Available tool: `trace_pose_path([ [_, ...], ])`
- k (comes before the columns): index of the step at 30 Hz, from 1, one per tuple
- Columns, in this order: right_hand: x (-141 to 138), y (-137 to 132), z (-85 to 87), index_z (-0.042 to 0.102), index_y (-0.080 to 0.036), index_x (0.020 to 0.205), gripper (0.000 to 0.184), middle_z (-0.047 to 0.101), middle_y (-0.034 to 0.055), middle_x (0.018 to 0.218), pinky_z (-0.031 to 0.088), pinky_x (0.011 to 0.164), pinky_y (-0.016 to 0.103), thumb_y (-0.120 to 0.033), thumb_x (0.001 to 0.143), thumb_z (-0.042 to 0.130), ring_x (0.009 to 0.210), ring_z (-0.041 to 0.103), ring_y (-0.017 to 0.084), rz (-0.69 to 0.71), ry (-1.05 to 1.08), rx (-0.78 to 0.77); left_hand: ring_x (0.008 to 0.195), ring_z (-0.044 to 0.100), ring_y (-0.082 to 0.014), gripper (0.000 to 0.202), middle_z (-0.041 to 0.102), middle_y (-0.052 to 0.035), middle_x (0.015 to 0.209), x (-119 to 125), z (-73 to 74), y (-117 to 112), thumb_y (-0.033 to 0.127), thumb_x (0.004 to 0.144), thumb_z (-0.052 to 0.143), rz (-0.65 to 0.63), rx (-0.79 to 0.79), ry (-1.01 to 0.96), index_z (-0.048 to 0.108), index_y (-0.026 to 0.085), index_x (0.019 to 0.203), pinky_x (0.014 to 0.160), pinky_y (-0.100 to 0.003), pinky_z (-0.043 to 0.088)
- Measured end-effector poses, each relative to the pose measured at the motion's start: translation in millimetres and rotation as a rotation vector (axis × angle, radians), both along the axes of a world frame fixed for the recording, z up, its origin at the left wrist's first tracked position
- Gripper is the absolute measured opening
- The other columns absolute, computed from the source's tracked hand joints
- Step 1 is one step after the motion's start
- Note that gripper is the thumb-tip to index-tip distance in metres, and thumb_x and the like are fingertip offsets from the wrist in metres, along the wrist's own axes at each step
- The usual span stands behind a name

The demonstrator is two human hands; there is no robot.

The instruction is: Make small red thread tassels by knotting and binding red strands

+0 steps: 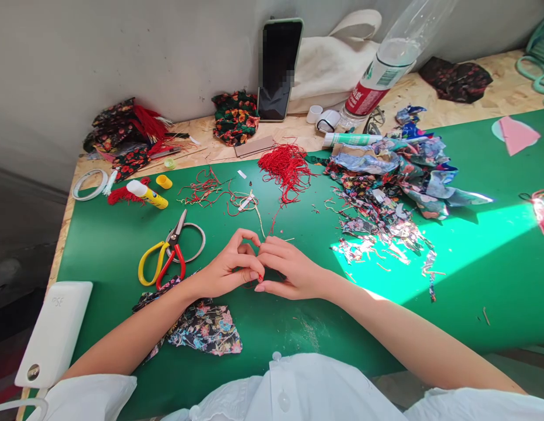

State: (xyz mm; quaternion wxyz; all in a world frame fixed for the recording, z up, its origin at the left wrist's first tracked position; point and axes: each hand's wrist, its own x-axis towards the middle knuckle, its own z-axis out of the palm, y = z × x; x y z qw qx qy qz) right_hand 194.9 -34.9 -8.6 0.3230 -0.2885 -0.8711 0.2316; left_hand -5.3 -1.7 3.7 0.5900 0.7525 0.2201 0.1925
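Observation:
My left hand (234, 266) and my right hand (292, 270) meet over the green mat (289, 339). Between their curled fingertips shows a tiny bit of red thread (260, 278); most of it is hidden by the fingers. A red strand (274, 219) runs from just beyond my right knuckles up towards a tangled bundle of red thread (286, 169). Close beyond the hands lies a pale cord (260, 221). Under my left forearm is a piece of floral fabric (206, 327). Scissors with one yellow and one red handle (169, 251) rest on a ring of tape (203, 234).
Fabric scraps (386, 204) heap up on the right. A glue stick (148, 194) stands left of loose red threads (204, 188). At the back are a phone (279, 70) and a plastic bottle (377, 82). A white power bank (57, 327) lies at the left edge.

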Motion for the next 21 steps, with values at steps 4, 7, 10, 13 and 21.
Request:
trace_pose_path([
  [4, -1.5, -1.1, -2.6, 0.051, -0.018, 0.076, 0.025, 0.049, -0.0007, 0.064, 0.029, 0.065, 0.027, -0.033, 0.095, 0.046, 0.067, 0.035, 0.014, -0.031, -0.067, 0.077, 0.087, 0.049, -0.013, 0.027, 0.039, -0.0071, 0.108, -0.7, -1.3, 2.1, 0.037, 0.09, 0.052, 0.041, -0.087, -0.051, 0.064, 0.017, 0.077, 0.088, -0.032, 0.043],
  [7, -3.9, -4.1, -3.0, 0.053, -0.017, 0.075, 0.024, 0.052, 0.0005, 0.065, 0.028, 0.065, 0.028, -0.029, 0.094, 0.045, 0.067, 0.036, 0.014, -0.029, -0.163, 0.152, 0.094, 0.049, -0.0168, 0.032, 0.047, -0.0081, 0.101, -0.7, -5.0, 4.0, 0.044, 0.089, 0.051, 0.113, -0.194, -0.133, 0.061, 0.017, 0.075, 0.089, -0.033, 0.042],
  [10, -5.5, -6.2, -3.0, 0.052, -0.017, 0.069, 0.025, 0.051, 0.0005, 0.064, 0.027, 0.065, 0.029, -0.027, 0.092, 0.047, 0.067, 0.035, 0.014, -0.03, -0.231, 0.238, 0.091, 0.051, -0.0171, 0.033, 0.054, -0.0074, 0.092, 1.1, -7.2, 4.5, 0.046, 0.088, 0.053, 0.192, -0.36, -0.263, 0.056, 0.017, 0.072, 0.087, -0.034, 0.042],
  [13, -5.8, -7.0, -3.9, 0.052, -0.017, 0.069, 0.025, 0.052, 0.0008, 0.065, 0.027, 0.065, 0.029, -0.026, 0.091, 0.047, 0.067, 0.035, 0.015, -0.03, -0.259, 0.272, 0.079, 0.055, -0.0155, 0.031, 0.055, -0.0028, 0.074, 4.1, -4.9, 3.3, 0.044, 0.086, 0.058, 0.247, -0.579, -0.391, 0.051, 0.017, 0.07, 0.08, -0.033, 0.043],
  [21, -4.1, -8.0, -4.7, 0.052, -0.017, 0.069, 0.022, 0.051, 0.0001, 0.063, 0.025, 0.066, 0.03, -0.024, 0.09, 0.046, 0.067, 0.035, 0.014, 0.039, -0.316, 0.241, 0.044, 0.028, -0.004, 0.024, 0.034, 0.0079, 0.052, 5.6, -0.3, 1.7, 0.035, 0.087, 0.059, 0.241, -0.833, -0.391, 0.05, 0.016, 0.075, 0.049, -0.021, 0.028],
])
